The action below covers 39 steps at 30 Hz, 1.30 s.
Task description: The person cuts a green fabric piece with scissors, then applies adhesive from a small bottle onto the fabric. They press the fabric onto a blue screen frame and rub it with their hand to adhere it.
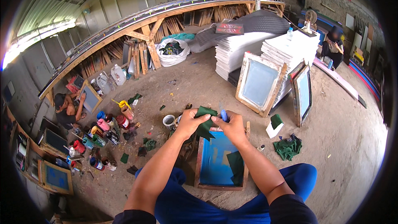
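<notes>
Two hands over one wood-framed blue mesh screen (215, 157) at centre. Left hand (190, 122) pinches one dark green cloth piece (205, 125), limp, angular. Right hand (232, 125) fingers curled around one small blue tool (224, 115). Second green piece (236, 166) on mesh, 5 o'clock. Two framed screens (260, 84) lean at 1 o'clock.

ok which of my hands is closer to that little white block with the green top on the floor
Right. The right hand is beside the white block, which lies just off to its right. The left hand is farther away, on the other side of the right hand.
</notes>
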Tool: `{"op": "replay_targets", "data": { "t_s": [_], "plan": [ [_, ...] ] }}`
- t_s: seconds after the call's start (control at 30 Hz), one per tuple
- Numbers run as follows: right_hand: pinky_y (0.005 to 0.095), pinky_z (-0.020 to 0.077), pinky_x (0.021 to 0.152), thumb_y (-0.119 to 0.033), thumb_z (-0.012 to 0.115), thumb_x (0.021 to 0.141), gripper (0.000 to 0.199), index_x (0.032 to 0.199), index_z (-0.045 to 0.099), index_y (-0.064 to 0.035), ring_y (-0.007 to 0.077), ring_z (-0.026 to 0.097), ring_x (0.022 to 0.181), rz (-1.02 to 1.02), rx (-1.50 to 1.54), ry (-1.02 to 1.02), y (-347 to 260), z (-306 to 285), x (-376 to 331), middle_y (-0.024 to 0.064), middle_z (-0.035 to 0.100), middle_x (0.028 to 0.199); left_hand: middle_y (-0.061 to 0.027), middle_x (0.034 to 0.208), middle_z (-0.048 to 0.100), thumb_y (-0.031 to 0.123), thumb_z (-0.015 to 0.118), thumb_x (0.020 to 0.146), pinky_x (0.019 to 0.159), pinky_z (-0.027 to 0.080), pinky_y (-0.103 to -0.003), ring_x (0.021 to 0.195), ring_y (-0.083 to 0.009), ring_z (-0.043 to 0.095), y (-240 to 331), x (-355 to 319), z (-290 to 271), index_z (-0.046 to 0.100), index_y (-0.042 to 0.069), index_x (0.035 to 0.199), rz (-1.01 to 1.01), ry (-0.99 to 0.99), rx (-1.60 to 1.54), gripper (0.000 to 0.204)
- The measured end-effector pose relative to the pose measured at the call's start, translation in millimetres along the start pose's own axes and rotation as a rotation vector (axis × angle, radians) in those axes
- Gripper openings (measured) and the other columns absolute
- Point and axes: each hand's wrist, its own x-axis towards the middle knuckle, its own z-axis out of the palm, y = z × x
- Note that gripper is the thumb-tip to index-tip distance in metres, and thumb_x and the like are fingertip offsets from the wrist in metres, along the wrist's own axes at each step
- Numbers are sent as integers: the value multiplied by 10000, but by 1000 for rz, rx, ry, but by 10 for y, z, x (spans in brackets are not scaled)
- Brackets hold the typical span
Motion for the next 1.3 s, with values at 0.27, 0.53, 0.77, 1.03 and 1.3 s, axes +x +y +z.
{"op": "replay_targets", "data": {
  "t_s": [0.27, 0.53, 0.77, 1.03, 1.3],
  "plan": [
    [351, 522, 551, -198, 803, 909, 248, 873, 689, 19, 181, 706, 607, -135, -179, 99, 72, 26, -25, 122, 707, 688, 16, 892, 724, 230, 731, 1009, 701, 490, -244, 781, -51, 612, -17, 3, 31, 766, 2, 1021, 2, 47, 84, 231],
    [356, 458, 525, -226, 842, 884, 271, 907, 705, 7, 147, 550, 532, -455, -366, 48, -43, 72, -154, 131, 623, 652, 35, 857, 687, 265, 643, 1069, 690, 454, -252, 782, -45, 569, -135, 48, 12, 746, 3, 966, 63, 67, 149, 300],
    [520, 523, 673, -347, 622, 1026, 308, 1094, 637, -47, 454, 695, 740, -259, -461, 30, -303, -213, -107, 201, 704, 784, 47, 834, 657, 336, 607, 1089, 676, 445, -251, 760, -39, 532, -183, 51, -29, 735, -6, 955, 64, -25, -148, 389],
    [528, 531, 689, -307, 673, 974, 241, 966, 693, -67, 456, 702, 811, -333, -592, 106, -436, -331, -104, 217, 728, 857, 3, 925, 698, 332, 620, 1080, 774, 501, -284, 831, -84, 606, -179, 80, -135, 730, -19, 1025, 141, -37, -173, 371],
    [523, 545, 715, -336, 684, 955, 283, 994, 716, -57, 449, 711, 795, -199, -600, -2, -273, -335, -26, 231, 722, 804, -57, 1045, 725, 311, 630, 1071, 847, 539, -332, 932, -139, 654, -70, 44, -131, 710, -35, 1123, 104, -22, -393, 359]
  ]
}}
